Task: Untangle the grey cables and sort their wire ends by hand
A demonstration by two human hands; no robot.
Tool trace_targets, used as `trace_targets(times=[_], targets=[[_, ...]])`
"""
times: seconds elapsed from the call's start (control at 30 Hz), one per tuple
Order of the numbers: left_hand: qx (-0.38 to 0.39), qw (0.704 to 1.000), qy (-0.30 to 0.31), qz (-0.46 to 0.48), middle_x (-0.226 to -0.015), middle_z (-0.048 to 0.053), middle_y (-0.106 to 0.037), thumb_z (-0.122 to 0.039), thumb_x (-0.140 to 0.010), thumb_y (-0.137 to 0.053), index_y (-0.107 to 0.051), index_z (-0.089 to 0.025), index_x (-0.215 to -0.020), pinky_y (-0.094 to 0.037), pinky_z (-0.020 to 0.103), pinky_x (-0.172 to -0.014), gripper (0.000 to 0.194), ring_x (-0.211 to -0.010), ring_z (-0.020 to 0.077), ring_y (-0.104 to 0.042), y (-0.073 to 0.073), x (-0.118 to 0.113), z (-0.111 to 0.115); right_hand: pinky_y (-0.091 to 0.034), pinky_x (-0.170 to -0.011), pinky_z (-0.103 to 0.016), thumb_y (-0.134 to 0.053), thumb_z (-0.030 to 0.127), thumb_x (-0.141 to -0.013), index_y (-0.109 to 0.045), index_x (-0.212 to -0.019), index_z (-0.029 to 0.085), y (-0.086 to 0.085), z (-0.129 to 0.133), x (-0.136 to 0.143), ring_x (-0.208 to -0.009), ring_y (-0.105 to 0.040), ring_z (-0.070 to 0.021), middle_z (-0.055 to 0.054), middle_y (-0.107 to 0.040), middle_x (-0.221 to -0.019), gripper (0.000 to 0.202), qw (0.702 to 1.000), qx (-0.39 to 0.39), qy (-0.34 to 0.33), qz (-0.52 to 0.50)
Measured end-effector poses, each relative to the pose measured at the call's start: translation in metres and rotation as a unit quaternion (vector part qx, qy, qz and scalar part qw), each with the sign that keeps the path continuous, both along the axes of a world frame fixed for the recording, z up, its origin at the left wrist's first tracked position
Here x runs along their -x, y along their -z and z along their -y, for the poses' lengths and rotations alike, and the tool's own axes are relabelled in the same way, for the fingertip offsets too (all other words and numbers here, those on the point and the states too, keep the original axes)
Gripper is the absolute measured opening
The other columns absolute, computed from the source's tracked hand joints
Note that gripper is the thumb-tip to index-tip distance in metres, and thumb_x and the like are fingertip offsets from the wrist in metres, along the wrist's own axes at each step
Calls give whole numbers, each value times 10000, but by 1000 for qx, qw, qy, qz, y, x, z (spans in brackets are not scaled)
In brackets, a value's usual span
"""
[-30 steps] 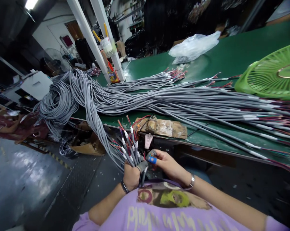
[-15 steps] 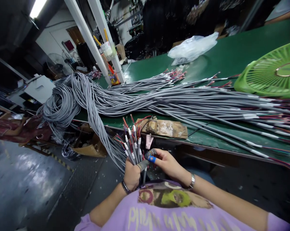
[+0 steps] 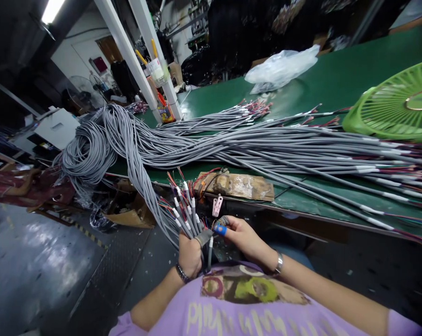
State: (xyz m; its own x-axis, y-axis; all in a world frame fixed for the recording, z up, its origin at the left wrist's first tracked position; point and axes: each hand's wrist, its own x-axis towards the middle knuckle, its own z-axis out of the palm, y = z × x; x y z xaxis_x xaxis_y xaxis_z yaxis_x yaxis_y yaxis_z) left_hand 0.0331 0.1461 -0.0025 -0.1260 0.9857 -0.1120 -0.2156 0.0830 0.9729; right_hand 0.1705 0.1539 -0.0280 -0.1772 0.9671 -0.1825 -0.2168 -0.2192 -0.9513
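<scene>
My left hand (image 3: pixel 190 255) is closed around a bundle of grey cables (image 3: pixel 193 226), whose ends point up with white bands and stripped coloured wires. Grey wrapping covers its thumb, which rests near one lower cable (image 3: pixel 210 254) that stands apart from the bundle. Just to the right, my right hand (image 3: pixel 245 239) pinches with thumb and finger close to that cable's end. Blue tape wraps the thumb and a grey wrap covers the finger. Whatever sits between those fingertips is too small to make out.
Many long grey cables (image 3: pixel 266 144) lie across the green table (image 3: pixel 350 60). A wooden board (image 3: pixel 249 186) sits at the table edge, with a pink clip (image 3: pixel 217 205) below it. A green fan (image 3: pixel 396 102) stands right, a plastic bag (image 3: pixel 282 70) behind. Another person's arm (image 3: pixel 24 184) shows left.
My left hand and the cable bundle have shifted slightly left, leaning away from my right hand. The gap between the hands is wider. My right hand has barely moved.
</scene>
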Motion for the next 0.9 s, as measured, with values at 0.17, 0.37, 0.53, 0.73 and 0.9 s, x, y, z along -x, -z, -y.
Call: trace_targets(times=[0.17,0.37,0.53,0.73,0.9], targets=[[-2,1000,-1,-5,-654,1,-651,-211,-593,-757,-656,-158,-800,-480,313,-724,237,-661,166,-616,7,1,2,-366,-531,-221,-734,453,-622,-549,-663,159,-5,9,-5,-560,-434,-92,28,-519,-602,350,1000,-28,-10,-2],[-2,999,34,-27,-654,12,-665,-211,-581,-774,-666,-157,-790,-483,305,-709,242,-714,192,-634,8,1,6,-377,-525,-228,-650,501,-696,-581,-730,155,-12,6,-11,-553,-439,-99,22,-512,-604,354,999,-4,-44,30],[-15,996,77,-34,-682,25,-681,-207,-613,-758,-671,-154,-808,-490,311,-722,220,-760,210,-646,4,0,5,-329,-479,-212,-704,493,-639,-598,-723,145,-20,-2,-2,-533,-426,-89,23,-519,-600,373,997,22,-57,46],[-14,996,69,-57,-693,24,-687,-214,-623,-750,-670,-154,-827,-493,308,-728,227,-737,202,-650,6,2,7,-305,-475,-207,-722,468,-614,-586,-658,139,-20,0,3,-503,-381,-67,41,-495,-554,359,999,20,-32,35],[-27,997,49,-45,-674,17,-681,-209,-621,-749,-669,-159,-818,-489,302,-703,219,-703,192,-640,5,0,6,-309,-469,-209,-718,463,-624,-550,-639,159,-12,4,4,-496,-384,-69,46,-495,-555,348,1000,19,5,18]])
